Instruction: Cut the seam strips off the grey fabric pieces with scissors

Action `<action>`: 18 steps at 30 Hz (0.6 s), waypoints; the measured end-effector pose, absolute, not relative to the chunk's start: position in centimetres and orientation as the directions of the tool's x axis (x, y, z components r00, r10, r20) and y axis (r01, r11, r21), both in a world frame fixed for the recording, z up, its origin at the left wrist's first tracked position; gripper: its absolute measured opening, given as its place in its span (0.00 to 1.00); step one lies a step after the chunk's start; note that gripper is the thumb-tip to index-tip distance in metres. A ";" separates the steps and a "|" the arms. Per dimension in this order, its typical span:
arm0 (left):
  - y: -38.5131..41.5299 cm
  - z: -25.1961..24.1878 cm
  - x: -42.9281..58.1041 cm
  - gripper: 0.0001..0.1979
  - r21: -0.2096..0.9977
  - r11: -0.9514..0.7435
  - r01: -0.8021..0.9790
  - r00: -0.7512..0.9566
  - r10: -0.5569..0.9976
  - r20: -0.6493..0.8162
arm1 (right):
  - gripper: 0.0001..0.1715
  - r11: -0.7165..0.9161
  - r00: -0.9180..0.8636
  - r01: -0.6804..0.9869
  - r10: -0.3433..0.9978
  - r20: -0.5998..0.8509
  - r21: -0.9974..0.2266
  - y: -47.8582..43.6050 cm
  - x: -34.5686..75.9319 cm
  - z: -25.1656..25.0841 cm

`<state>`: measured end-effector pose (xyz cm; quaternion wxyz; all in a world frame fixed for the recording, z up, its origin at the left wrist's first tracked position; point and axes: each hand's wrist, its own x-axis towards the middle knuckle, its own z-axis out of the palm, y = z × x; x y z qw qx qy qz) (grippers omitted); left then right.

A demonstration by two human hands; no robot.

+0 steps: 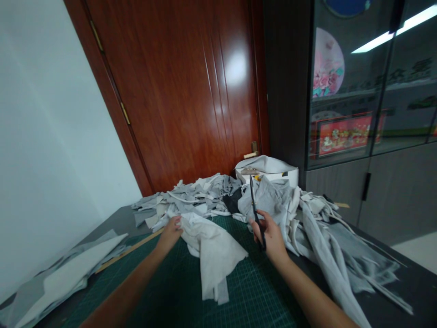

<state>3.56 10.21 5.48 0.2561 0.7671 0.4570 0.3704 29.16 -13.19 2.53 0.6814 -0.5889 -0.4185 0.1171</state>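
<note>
- Far left, flat pale grey fabric sheets [64, 273] lie beside a long wooden ruler [129, 250].
- Your left hand [170, 232] pinches the crumpled white cloth piece [213, 255] on the green gridded cutting mat [177, 291]; its print is too blurred to read.
- Your right hand [269, 234] is closed round black scissors [256, 214], blades together, pointing up.
- Behind, a heap of grey and white fabric scraps [205, 196] spreads right.

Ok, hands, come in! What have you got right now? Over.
Left hand on the white cloth, on the green mat. Right hand holds scissors, blades up, shut. Grey scrap pile just behind.
</note>
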 end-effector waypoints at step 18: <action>7.1 12.5 5.1 0.09 0.930 -0.368 0.015 0.141 0.921 0.363 | 0.30 0.268 0.546 0.320 0.731 0.408 -0.909 -13.0 28.9 2.1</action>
